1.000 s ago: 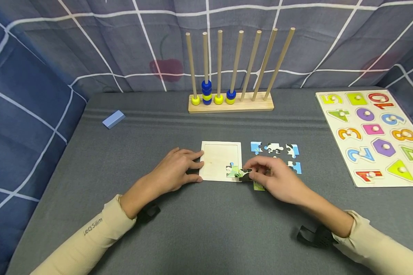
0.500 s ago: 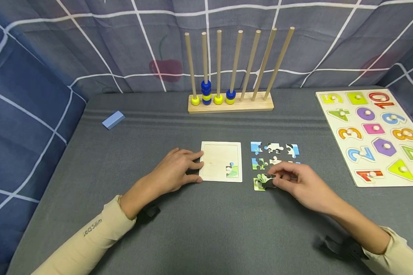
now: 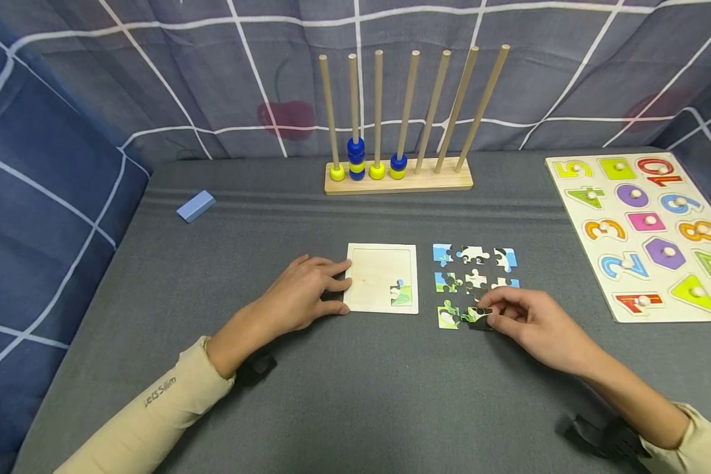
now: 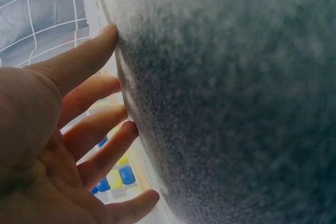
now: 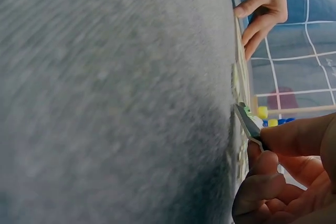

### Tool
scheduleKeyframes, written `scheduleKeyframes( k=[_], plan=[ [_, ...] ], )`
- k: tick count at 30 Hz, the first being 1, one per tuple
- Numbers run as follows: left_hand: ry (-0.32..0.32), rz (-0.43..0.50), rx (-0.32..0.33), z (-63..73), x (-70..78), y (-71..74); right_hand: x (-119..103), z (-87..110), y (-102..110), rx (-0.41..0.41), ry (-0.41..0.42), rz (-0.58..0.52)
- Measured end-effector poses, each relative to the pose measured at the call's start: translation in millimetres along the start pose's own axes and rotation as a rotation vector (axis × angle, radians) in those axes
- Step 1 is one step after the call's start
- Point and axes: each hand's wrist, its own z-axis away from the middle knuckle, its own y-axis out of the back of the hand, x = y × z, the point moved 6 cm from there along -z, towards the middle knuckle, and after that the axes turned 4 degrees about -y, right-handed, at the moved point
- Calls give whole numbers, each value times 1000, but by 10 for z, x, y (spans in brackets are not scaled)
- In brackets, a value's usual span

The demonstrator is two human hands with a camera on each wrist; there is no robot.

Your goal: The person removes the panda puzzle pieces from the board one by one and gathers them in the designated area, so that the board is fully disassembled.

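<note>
My right hand [image 3: 524, 324] pinches a jigsaw piece [image 3: 480, 316] with black, white and green print, low over the table at the front of the laid-out pieces. In the right wrist view the held piece [image 5: 248, 121] is tilted between thumb and fingers. My left hand [image 3: 305, 296] rests with extended fingers against the left edge of the wooden puzzle tray [image 3: 367, 271]. One green and blue piece [image 3: 401, 293] lies in the tray's lower right corner. Several loose pieces stand in rows right of the tray, among them a green corner piece [image 3: 447, 317] and a panda-print piece [image 3: 473, 254].
Behind the tray stands a wooden peg rack [image 3: 398, 184] with blue and yellow beads on its left pegs. A number-and-shape knob board [image 3: 646, 243] lies at the right. A blue block [image 3: 195, 207] sits at the back left, and a checked curtain [image 3: 225, 79] surrounds the table.
My right hand has carried the black, white and green piece from the tray's right edge rightward to the front row of loose pieces. The left hand has stayed at the tray.
</note>
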Motion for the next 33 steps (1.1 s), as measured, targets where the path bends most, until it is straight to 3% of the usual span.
scheduleKeyframes(
  k=[10, 18, 33],
  plan=[
    [22, -3, -16, 10, -8, -4, 28, 35, -24, 13, 62, 75],
    [17, 1, -8, 11, -1, -1, 4, 38, -25, 107, 103, 192],
    [11, -1, -9, -6, -2, -4, 5, 42, -24, 132, 101, 202]
  ],
)
